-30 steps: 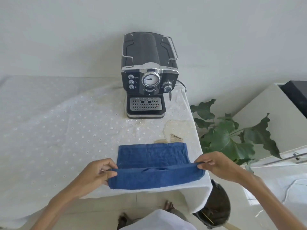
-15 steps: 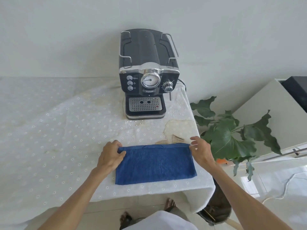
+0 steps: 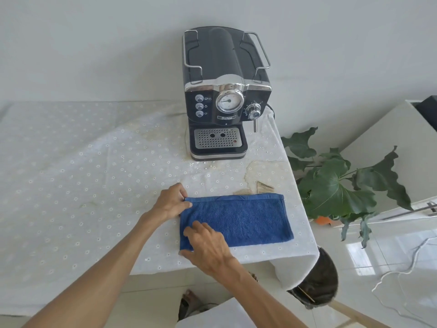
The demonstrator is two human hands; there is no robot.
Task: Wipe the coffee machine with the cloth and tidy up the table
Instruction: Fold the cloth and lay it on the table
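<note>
Nearby, coffee machine (image 3: pixel 222 110) behind cloth (image 3: pixel 246 221)

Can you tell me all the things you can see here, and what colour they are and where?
coffee machine: 1, black and silver, back of the table by the wall
cloth: 1, blue, folded flat near the table's front edge
tablecloth: 1, white with small flowers, covers the table
stain: 1, yellowish, between machine and cloth
plant: 1, green, right of the table
bin: 1, dark, on the floor under the table's corner
left hand: 1, pinches the cloth's far left corner
right hand: 1, holds the cloth's near left corner
</note>
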